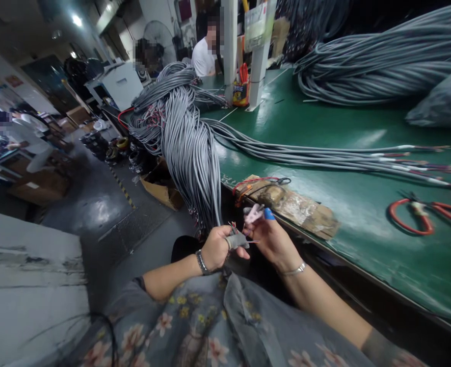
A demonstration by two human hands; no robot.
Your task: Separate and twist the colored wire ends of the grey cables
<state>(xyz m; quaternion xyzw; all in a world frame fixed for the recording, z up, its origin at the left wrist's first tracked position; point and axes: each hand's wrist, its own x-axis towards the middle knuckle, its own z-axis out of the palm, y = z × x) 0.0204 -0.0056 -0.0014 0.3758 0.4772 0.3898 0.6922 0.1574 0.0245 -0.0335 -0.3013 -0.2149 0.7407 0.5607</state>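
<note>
My left hand [218, 245] is closed around the end of a grey cable [236, 239], from which thin coloured wires stick out. My right hand [270, 237] pinches those wire ends just to the right; its fingertips wear pink and blue covers [261, 213]. Both hands hang in front of the edge of the green workbench [324, 153]. The cable I hold comes off a thick bundle of grey cables [189, 142] that drapes over the bench edge down to my hands.
A worn cardboard pad [297, 204] with a red-wired tool lies on the bench edge. Red-handled pliers [420, 214] lie to the right. More grey cable coils [381, 56] fill the back. Other people work at the far left and behind the bench. Boxes stand on the floor.
</note>
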